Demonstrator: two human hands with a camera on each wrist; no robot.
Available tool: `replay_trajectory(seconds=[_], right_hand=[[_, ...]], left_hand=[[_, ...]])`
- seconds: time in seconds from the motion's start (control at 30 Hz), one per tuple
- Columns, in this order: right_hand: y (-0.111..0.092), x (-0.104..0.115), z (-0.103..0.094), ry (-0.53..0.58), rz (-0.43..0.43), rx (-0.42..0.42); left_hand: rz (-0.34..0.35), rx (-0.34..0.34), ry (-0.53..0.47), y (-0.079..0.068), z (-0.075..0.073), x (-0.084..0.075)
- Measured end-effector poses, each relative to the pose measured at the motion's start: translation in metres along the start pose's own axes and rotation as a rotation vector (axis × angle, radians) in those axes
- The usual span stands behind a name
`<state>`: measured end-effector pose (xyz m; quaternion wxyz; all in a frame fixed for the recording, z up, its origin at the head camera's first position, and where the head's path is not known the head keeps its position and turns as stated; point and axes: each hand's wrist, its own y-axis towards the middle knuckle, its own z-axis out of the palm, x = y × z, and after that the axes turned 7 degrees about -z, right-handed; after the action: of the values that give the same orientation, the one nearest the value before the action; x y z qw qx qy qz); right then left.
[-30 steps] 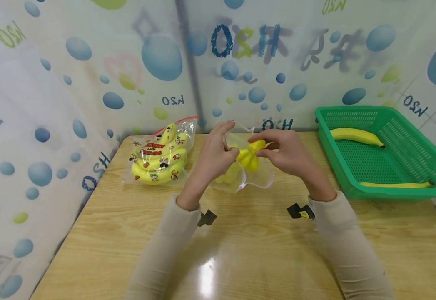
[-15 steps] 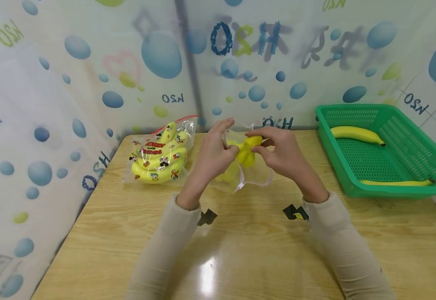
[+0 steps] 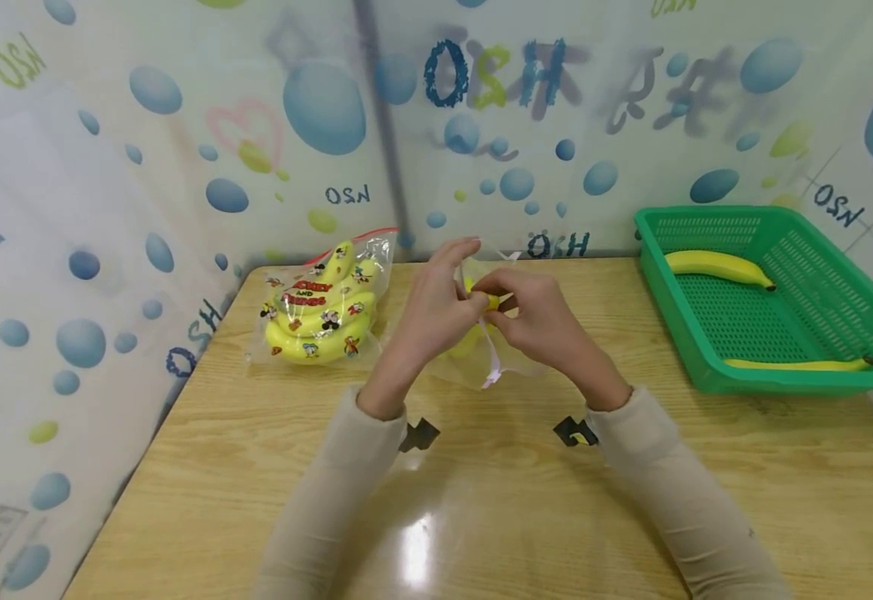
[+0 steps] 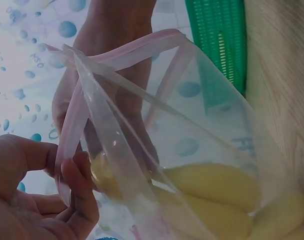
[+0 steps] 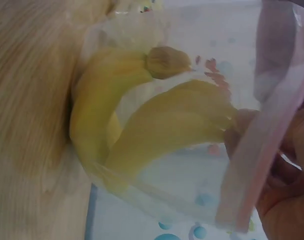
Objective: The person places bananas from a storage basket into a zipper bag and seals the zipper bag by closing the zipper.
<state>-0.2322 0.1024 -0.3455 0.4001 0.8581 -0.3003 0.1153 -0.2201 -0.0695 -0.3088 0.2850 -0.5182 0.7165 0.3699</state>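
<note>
My left hand pinches the pink-edged mouth of a clear zip bag between thumb and fingers. Inside the mouth, my right hand grips the stem end of a bunch of yellow bananas. In the left wrist view, that bunch hangs down into the bag. More yellow bananas, with a brownish stem end, lie in the bag beside it. From the head view the hands hide most of the bunch, and the bag rests on the table.
Left of the hands, a red-topped zip bag with printed cartoon figures holds several yellow bananas. At right stands a green basket with one banana on its floor and another along its near side. A patterned curtain hangs behind the table.
My right hand has moved left and down into the bag mouth with the banana bunch, close to my left hand. The left hand keeps its pinch on the bag's edge.
</note>
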Motion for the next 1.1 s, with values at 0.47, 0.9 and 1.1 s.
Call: replay_trajectory(seconds=[0.47,0.9,1.1], right_hand=[[-0.003,-0.001,0.009,-0.019,0.017,0.097],[-0.001,-0.003,0.017,-0.15,0.066,0.314],[-0.001,-0.002,0.007,-0.123,0.072,0.35]], left_hand=[[-0.015,-0.002,-0.046,0.0,-0.003,-0.003],[-0.027,-0.01,-0.043,0.0,-0.003,0.002],[-0.033,0.001,-0.032,0.002,-0.003,0.003]])
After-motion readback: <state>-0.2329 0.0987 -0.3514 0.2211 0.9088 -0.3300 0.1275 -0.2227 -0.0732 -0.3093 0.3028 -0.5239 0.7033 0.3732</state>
